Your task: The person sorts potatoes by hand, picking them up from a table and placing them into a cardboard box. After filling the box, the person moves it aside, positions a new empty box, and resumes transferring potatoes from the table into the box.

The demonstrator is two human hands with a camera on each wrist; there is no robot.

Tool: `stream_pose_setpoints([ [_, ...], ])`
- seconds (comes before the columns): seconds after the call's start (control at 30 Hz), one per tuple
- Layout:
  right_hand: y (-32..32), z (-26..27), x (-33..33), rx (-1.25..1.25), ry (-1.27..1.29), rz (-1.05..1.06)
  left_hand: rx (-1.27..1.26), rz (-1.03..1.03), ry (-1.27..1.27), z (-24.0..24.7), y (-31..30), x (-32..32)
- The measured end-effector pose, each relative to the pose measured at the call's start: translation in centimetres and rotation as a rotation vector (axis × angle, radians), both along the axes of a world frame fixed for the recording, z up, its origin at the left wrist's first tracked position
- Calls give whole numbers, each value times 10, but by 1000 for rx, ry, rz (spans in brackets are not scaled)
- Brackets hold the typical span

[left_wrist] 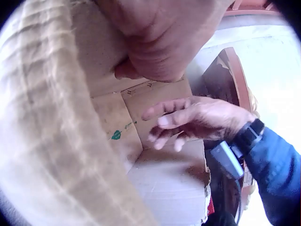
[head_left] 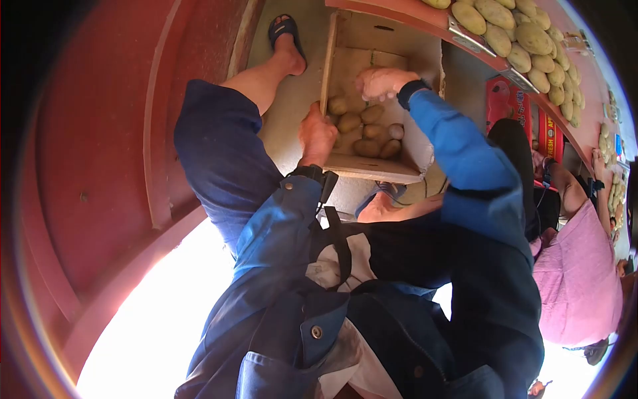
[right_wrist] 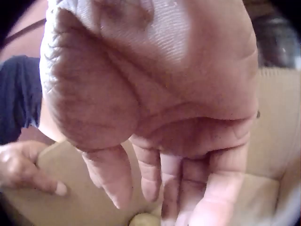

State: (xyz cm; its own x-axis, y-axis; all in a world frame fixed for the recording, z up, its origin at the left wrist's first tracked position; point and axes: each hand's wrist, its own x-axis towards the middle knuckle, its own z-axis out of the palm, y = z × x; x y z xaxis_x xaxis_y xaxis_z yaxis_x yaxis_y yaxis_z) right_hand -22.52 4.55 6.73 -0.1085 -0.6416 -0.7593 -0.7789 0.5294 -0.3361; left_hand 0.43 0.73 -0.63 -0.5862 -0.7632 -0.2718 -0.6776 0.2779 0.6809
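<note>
A cardboard box (head_left: 374,169) stands open on the floor between the person's legs, with several potatoes (head_left: 370,126) on its bottom at the near end. The left hand (head_left: 318,135) grips the top edge of the box's left wall. In the right wrist view, that hand's thumb (right_wrist: 55,187) lies over the inner face of the wall. Above the inside of the box hangs the right hand (head_left: 385,83), holding nothing. Its fingers (right_wrist: 113,181) point down, loosely spread, over a potato (right_wrist: 144,219) partly seen at the bottom of the right wrist view.
A shelf edge (head_left: 399,12) runs along the top right, with piled potatoes (head_left: 533,38) on it. A red printed carton (head_left: 506,103) sits right of the box. At the far right is another person in a pink top (head_left: 578,272). A red panel (head_left: 93,146) stands at left.
</note>
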Motion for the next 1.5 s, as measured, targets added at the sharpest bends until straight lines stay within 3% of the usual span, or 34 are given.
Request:
stream_pose_setpoints([
  [0.1, 7, -67, 13, 22, -53, -97, 9, 15, -21, -7, -2, -3],
  [0.17, 19, -125, 29, -112, -29, -194, 2, 21, -22, 2, 1, -3],
  [0.37, 5, -139, 63, -100, 84, -213, 61, 12, -97, 21, 0, -7],
  [0.53, -16, -193, 83, -97, 132, -241, 60, 23, -50, 20, 1, -6],
  [0.63, -16, -208, 78, -211, 121, -305, 59, 28, -37, 17, 1, -5],
  [0.73, -12, -210, 63, -313, 30, -233, 34, 30, -36, 14, 1, -6],
  [0.83, -1, -195, 45, -436, -219, -540, 32, 32, -39, 16, 1, -5],
  [0.93, 21, -152, 23, -349, -990, -1156, 47, 36, -53, 17, 1, -6],
  [1.07, 35, -106, 11, -526, -1535, -1155, 81, 30, -43, 12, -1, -5],
  [1.33, 37, -44, 27, -608, -1486, -1096, 29, 44, -79, 16, 1, -6],
  [1.5, 21, 28, 40, -699, -1324, -873, -10, 49, 15, 14, 2, -2],
])
